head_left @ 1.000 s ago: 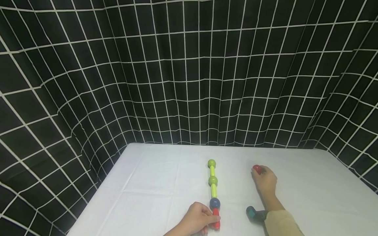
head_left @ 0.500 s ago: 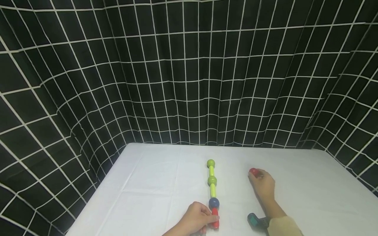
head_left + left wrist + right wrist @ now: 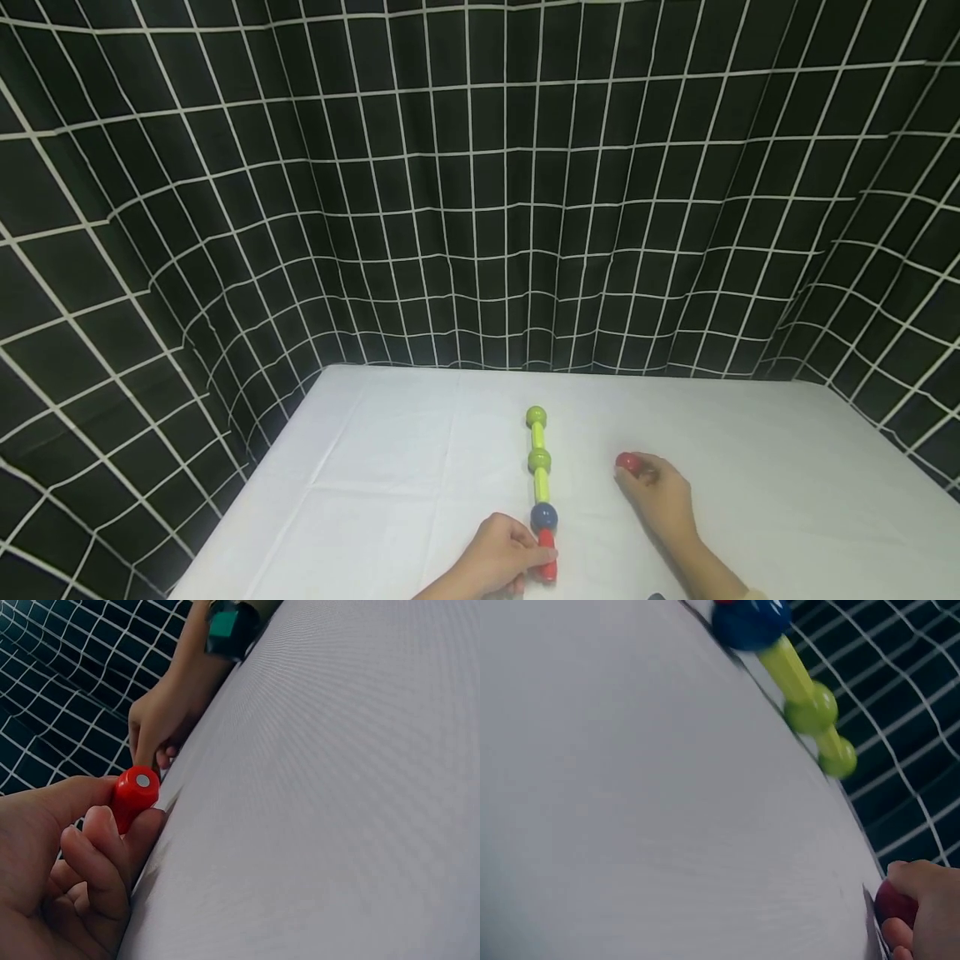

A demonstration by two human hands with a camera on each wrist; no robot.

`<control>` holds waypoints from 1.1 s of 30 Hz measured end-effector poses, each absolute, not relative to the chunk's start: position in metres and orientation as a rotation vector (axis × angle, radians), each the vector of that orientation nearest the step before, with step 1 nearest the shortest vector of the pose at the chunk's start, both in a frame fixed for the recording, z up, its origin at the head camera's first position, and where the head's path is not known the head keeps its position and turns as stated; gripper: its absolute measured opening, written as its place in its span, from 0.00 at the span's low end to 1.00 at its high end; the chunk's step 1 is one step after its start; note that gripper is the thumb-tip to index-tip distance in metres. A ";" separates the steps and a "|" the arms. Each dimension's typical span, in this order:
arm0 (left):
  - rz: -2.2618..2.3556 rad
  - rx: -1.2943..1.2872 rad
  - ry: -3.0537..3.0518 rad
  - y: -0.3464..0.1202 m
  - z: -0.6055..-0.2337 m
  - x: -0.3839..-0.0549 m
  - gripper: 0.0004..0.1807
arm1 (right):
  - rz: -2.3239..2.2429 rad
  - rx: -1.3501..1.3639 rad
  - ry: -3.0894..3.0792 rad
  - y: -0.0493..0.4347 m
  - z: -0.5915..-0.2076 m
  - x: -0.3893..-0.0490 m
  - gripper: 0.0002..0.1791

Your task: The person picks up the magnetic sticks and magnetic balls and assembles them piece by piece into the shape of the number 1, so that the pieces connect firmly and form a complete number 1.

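My left hand (image 3: 501,552) pinches a red rod (image 3: 548,556) between thumb and fingers. The left wrist view shows a silvery round spot on the near end of that red rod (image 3: 136,796). Its far end meets a blue ball (image 3: 543,516), from which a straight chain runs away from me: a yellow-green rod (image 3: 542,485), a green ball (image 3: 539,460), another yellow-green rod (image 3: 537,436) and a green end ball (image 3: 536,417). Right of the chain, my right hand (image 3: 663,497) holds a red ball (image 3: 627,462) at its fingertips, apart from the chain.
A white cloth (image 3: 390,467) covers the table. Behind and at both sides hangs a dark curtain (image 3: 495,208) with a white grid. In the left wrist view, a dark and teal device (image 3: 227,631) sits on the right wrist.
My right hand has come nearer and to the left with the red ball, closer to the chain. My left hand stays on the red rod, and the chain lies as before.
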State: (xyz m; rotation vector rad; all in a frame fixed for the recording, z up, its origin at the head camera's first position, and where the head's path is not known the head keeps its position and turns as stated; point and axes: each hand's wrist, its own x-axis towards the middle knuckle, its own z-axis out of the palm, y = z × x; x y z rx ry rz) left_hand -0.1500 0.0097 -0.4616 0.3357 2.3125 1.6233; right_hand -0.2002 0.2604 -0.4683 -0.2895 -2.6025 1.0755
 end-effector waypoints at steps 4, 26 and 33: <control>1.613 0.320 2.319 0.009 -0.461 -0.150 0.12 | 1.094 -0.231 -2.631 0.252 -0.466 -0.188 0.26; 1.631 0.358 2.301 0.008 -0.461 -0.149 0.13 | 1.355 -0.276 -2.748 0.207 -0.465 -0.127 0.26; 1.632 0.390 2.301 0.008 -0.462 -0.150 0.14 | 1.390 -0.071 -2.857 0.202 -0.469 -0.110 0.30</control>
